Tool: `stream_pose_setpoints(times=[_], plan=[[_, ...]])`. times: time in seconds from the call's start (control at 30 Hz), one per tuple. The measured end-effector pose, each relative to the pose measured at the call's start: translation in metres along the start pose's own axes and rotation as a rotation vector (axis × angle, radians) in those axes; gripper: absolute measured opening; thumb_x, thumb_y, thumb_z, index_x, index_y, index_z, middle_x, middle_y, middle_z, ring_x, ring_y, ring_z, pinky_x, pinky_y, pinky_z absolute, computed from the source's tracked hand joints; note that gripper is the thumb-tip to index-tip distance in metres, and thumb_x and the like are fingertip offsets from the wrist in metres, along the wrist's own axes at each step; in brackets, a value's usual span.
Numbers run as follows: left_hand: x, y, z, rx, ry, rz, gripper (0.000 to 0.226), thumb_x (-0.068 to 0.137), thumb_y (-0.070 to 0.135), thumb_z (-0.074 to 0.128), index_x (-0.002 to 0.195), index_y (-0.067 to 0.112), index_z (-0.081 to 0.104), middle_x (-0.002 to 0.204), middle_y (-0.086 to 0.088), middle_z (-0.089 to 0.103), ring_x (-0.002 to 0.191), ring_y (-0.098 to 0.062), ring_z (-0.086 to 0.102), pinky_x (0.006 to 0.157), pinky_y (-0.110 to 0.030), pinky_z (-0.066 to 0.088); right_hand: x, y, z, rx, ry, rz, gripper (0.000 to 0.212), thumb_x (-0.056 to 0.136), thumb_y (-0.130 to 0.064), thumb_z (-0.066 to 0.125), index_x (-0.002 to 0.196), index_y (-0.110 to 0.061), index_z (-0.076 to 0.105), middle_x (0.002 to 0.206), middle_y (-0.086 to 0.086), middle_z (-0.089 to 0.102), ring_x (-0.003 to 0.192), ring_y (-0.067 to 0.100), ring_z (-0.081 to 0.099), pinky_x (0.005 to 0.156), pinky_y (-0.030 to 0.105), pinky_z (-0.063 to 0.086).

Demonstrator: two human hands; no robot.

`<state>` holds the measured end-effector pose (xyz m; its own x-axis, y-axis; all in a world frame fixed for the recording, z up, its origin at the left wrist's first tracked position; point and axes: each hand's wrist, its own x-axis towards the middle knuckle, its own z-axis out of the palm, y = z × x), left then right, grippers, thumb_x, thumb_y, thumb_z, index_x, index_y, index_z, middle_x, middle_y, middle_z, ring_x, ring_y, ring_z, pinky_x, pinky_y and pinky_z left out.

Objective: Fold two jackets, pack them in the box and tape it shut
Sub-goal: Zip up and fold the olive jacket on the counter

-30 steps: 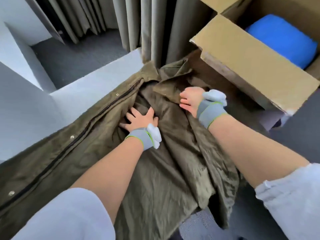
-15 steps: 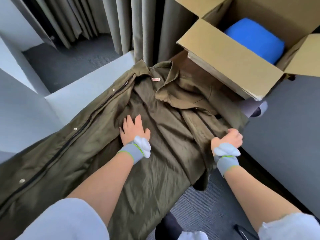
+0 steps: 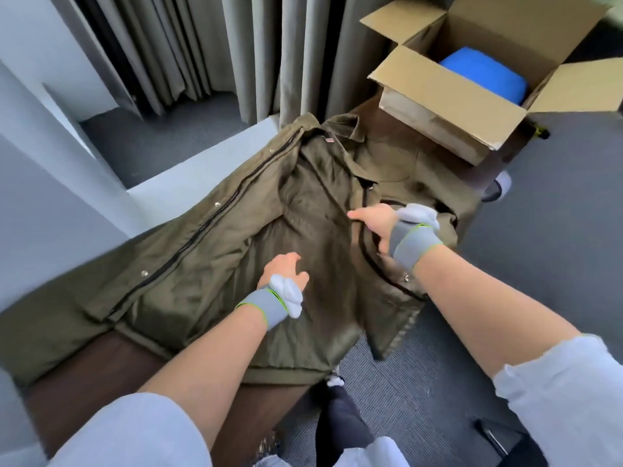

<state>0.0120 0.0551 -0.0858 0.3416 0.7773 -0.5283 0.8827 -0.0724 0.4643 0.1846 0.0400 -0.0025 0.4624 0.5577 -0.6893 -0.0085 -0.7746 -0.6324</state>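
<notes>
We see a blue bundle [image 3: 485,74] lying inside the open box [image 3: 448,92], and we think it is the first jacket, already folded and packed. The green jacket [image 3: 209,251] lies spread open on the brown table [image 3: 101,365], near the box, and it is not folded yet. The left hand [image 3: 283,269] rests on its lining with loose fingers and holds nothing. The right hand [image 3: 374,222] grabs the front edge by the zip, though its fingers look blurry. So folding this one, packing it and taping the box are left. We see no tape anywhere. The jacket's bottom end runs off the picture, and a flap hides most of the box's inside.
</notes>
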Motion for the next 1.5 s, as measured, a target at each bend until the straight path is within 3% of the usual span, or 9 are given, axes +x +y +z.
stream_pose_setpoints(times=[0.07, 0.17, 0.3, 0.53, 0.7, 0.9, 1.07, 1.33, 1.5], plan=[[-0.018, -0.008, -0.007, -0.115, 0.026, -0.001, 0.034, 0.093, 0.021, 0.045, 0.123, 0.007, 0.053, 0.126, -0.016, 0.055, 0.118, -0.036, 0.051, 0.094, -0.032, 0.043, -0.033, -0.018, 0.034, 0.303, -0.235, -0.057, 0.029, 0.094, -0.035, 0.054, 0.103, -0.007, 0.053, 0.089, 0.012, 0.055, 0.083, 0.024, 0.058, 0.072, 0.035, 0.052], [-0.041, -0.027, -0.019, -0.361, 0.029, -0.088, 0.028, 0.092, 0.035, 0.031, 0.093, 0.016, 0.053, 0.109, -0.013, 0.052, 0.092, -0.038, 0.04, 0.09, -0.029, 0.038, -0.067, -0.011, 0.067, 0.059, -0.232, -0.151, 0.041, 0.092, -0.045, 0.052, 0.122, -0.017, 0.049, 0.11, 0.007, 0.054, 0.105, 0.019, 0.054, 0.088, 0.042, 0.045], [-0.04, -0.086, -0.009, -0.644, 0.15, -0.288, 0.067, 0.08, 0.056, 0.029, 0.113, 0.004, 0.055, 0.124, -0.023, 0.057, 0.11, -0.041, 0.055, 0.103, -0.048, 0.04, -0.08, 0.053, 0.094, -0.25, -0.156, -0.076, 0.023, 0.089, -0.029, 0.061, 0.102, -0.016, 0.048, 0.095, 0.004, 0.055, 0.089, 0.019, 0.055, 0.073, 0.04, 0.053], [-0.089, -0.1, -0.005, -0.526, 0.254, -0.402, 0.019, 0.093, 0.013, 0.047, 0.105, 0.011, 0.062, 0.119, -0.013, 0.062, 0.115, -0.029, 0.054, 0.078, -0.023, 0.03, -0.101, 0.123, 0.133, -0.814, -0.476, 0.292, 0.069, 0.085, -0.059, 0.054, 0.113, 0.003, 0.053, 0.126, 0.02, 0.058, 0.113, 0.031, 0.061, 0.092, 0.037, 0.052], [-0.089, -0.12, -0.019, -0.61, 0.488, -0.55, 0.024, 0.087, 0.013, 0.052, 0.065, 0.01, 0.043, 0.07, -0.012, 0.052, 0.1, -0.038, 0.059, 0.075, -0.032, 0.038, -0.081, 0.132, 0.157, -0.808, -0.466, 0.205, 0.032, 0.094, -0.024, 0.05, 0.069, -0.005, 0.045, 0.057, 0.008, 0.058, 0.042, 0.016, 0.058, 0.039, 0.022, 0.044], [-0.093, -0.148, -0.052, -0.533, 0.552, -0.751, 0.058, 0.086, 0.027, 0.061, 0.131, -0.001, 0.039, 0.133, -0.027, 0.037, 0.122, -0.04, 0.042, 0.1, -0.039, 0.037, -0.08, 0.099, 0.145, -0.692, -0.144, -0.156, 0.029, 0.083, -0.038, 0.053, 0.063, -0.018, 0.045, 0.069, -0.004, 0.057, 0.077, 0.023, 0.056, 0.065, 0.026, 0.037], [-0.086, -0.175, -0.074, -0.543, 0.458, -0.632, 0.044, 0.101, 0.021, 0.033, 0.145, 0.025, 0.034, 0.089, -0.003, 0.031, 0.074, -0.016, 0.029, 0.066, -0.02, 0.026, -0.074, 0.086, 0.17, -0.476, -0.089, -0.322, 0.032, 0.089, -0.041, 0.054, 0.065, -0.024, 0.039, 0.065, -0.01, 0.046, 0.078, 0.019, 0.052, 0.086, 0.035, 0.044], [-0.106, -0.162, -0.081, -0.254, 0.389, 0.025, 0.028, 0.09, 0.009, 0.051, 0.11, -0.009, 0.059, 0.116, -0.025, 0.056, 0.106, -0.037, 0.054, 0.086, -0.036, 0.037, -0.126, 0.135, 0.222, -0.596, 0.145, 0.106, 0.065, 0.081, -0.051, 0.064, 0.128, -0.013, 0.04, 0.128, 0.007, 0.047, 0.117, 0.026, 0.053, 0.086, 0.028, 0.04], [-0.14, -0.198, -0.091, 0.596, 0.094, 0.589, 0.046, 0.094, 0.013, 0.038, 0.134, 0.034, 0.048, 0.12, -0.008, 0.042, 0.106, -0.03, 0.052, 0.075, -0.036, 0.039, -0.172, 0.144, 0.262, 0.401, 0.167, 0.205, 0.016, 0.094, -0.015, 0.054, 0.11, -0.015, 0.052, 0.111, 0.007, 0.055, 0.097, 0.028, 0.053, 0.038, 0.032, 0.053]])
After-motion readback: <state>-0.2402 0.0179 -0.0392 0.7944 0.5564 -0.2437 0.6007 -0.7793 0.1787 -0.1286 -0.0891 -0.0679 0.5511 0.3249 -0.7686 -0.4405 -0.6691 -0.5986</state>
